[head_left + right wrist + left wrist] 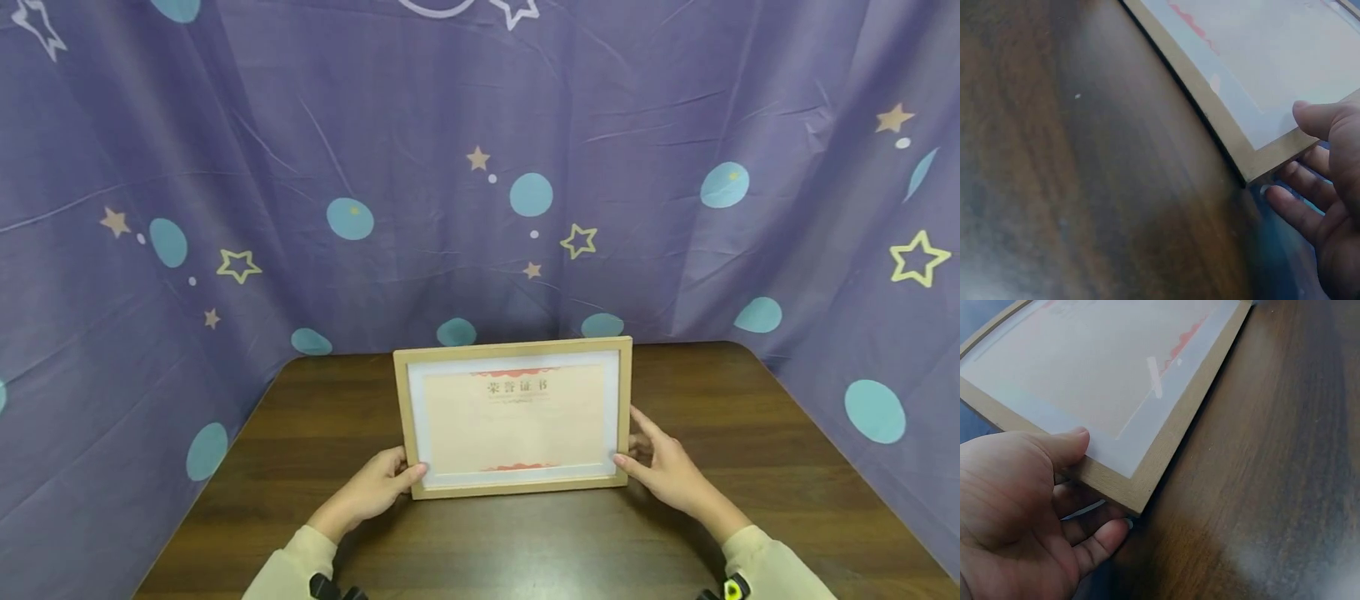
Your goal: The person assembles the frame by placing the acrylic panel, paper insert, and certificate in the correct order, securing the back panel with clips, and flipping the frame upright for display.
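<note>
A framed certificate (pixel 517 433) with a light wood frame, white mat and red trim stands tilted back over the brown table, its printed face toward me. My left hand (pixel 375 487) grips the lower left side, thumb on the front and fingers behind the edge. On the opposite side, my right hand (pixel 667 471) holds the frame the same way, thumb over the front border. The left wrist view shows the frame's corner (pixel 1132 494) just past my left thumb. In the right wrist view, fingers (pixel 1300 184) reach under the other lower corner.
The wooden table (pixel 525 550) spreads around the frame on every side. A purple curtain (pixel 420 108) with stars and blue dots hangs behind and along both sides of the table. Light reflects off the tabletop near its front.
</note>
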A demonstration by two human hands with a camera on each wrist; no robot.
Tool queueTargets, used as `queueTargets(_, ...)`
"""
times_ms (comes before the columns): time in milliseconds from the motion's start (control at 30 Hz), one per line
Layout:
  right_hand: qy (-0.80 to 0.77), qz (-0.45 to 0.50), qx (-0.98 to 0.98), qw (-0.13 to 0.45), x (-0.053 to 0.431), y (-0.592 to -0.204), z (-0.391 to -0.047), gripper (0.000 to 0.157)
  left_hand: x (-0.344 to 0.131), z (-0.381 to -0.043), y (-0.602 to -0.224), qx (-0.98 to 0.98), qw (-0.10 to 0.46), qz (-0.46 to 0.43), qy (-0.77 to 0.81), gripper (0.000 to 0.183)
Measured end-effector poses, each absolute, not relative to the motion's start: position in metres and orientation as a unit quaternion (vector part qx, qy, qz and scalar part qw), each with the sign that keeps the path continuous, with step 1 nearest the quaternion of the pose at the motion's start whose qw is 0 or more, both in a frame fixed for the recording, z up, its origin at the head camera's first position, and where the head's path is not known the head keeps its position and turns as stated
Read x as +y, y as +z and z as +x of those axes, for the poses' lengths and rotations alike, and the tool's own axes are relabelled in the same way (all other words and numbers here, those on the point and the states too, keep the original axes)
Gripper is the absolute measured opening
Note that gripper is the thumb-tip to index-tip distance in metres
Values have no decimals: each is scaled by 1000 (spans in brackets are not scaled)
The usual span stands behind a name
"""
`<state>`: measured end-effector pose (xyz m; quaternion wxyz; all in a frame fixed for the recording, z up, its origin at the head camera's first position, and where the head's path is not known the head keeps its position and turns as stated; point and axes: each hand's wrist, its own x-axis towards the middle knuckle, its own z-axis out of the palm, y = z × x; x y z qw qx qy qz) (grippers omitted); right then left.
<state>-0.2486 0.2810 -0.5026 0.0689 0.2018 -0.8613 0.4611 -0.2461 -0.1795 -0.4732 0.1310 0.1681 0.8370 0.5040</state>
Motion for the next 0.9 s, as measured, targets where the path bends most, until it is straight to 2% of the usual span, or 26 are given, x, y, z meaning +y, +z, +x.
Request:
queueTargets(167,483,207,-850,30,279,-508,-247,71,-178,-251,-478,842,125,157,501,48)
queueTargets(367,485,210,-848,42,274,-507,-247,57,-177,-256,-479,843,129,141,503,50)
queueTargets(533,503,212,-838,23,272,-506,-249,54,-179,-260,-480,845,134,117,504,48)
queueTargets(767,529,174,-830,-21,277,-518,-256,63,-181,-260,-487,843,129,105,512,45)
queueTargets(900,541,173,-822,-31,278,-522,-258,62,-182,-260,-487,843,124,107,512,44)
